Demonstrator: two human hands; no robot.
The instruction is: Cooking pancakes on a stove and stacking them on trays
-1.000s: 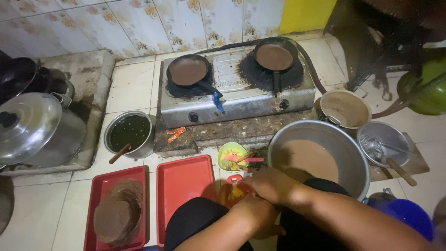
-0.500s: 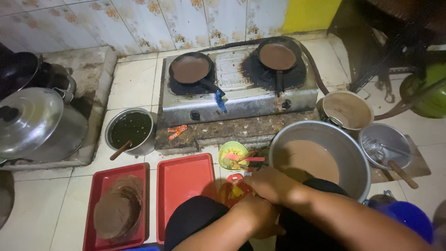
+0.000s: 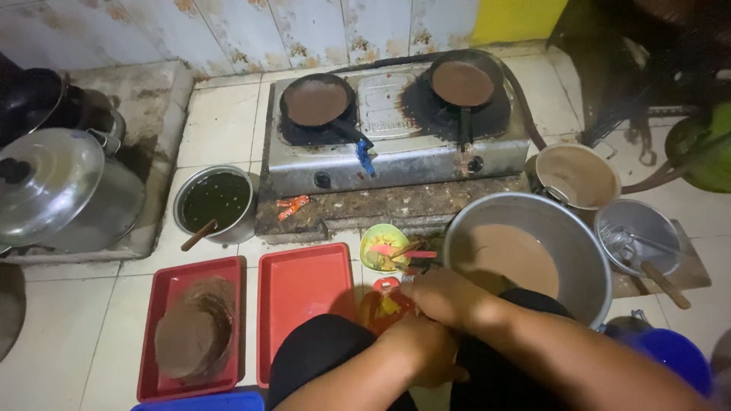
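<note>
Two pans sit on the stove (image 3: 396,144): the left pan (image 3: 316,103) and the right pan (image 3: 462,82) each hold one brown round, cooking. One stack (image 3: 194,331) of finished rounds lies on the left red tray (image 3: 156,388); the second red tray (image 3: 304,293) holds none. The big batter pot (image 3: 533,259) reads about half full, so much appears left to cook.

Both hands work low at the person's knees over a small red and yellow item (image 3: 384,308). The right hand (image 3: 449,297) lies curled on it; the left hand (image 3: 419,346) is clenched beside it. Whether either grips it, I cannot tell.

Count: two pans, two trays, one stack, one batter pot, one green cup (image 3: 384,247).
</note>
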